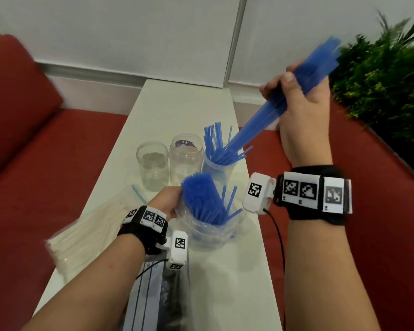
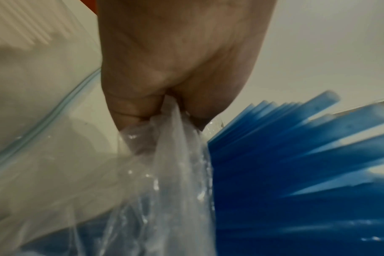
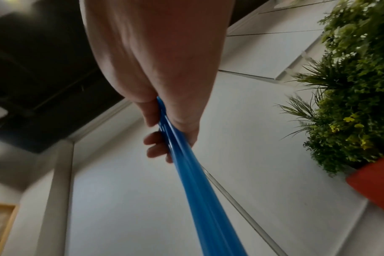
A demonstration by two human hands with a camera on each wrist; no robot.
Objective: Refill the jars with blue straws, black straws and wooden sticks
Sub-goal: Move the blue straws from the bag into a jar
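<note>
The blue straws [image 1: 282, 96] are the step in hand: a thick bundle is gripped in the right hand [image 1: 301, 99], raised high at about two o'clock over the tabletop [image 1: 182, 106], its lower ends slanting down toward eight o'clock into the blue jar [image 1: 216, 169], which already holds a loose fan of straws. By my reading this is the loading of the first jar; the next move calls for lowering the bundle, standing it more upright so the ends clear the rim, then loosening the fingers so the straws slide in. The right fist is wrapped fully round the bundle, thumb on top, wrist bent up. At six o'clock from that jar the left hand [image 1: 167, 199] pinches the gathered mouth of the clear bag [image 1: 208, 232], where more blue straws stand; the left forearm lies low over the tabletop. Two empty jars [image 1: 153, 168] stand just beside the blue jar at nine o'clock. The wooden sticks [image 1: 86, 235] lie bagged at the left edge, and the black straws [image 1: 172, 297] lie bagged nearest the person, untouched.
</note>
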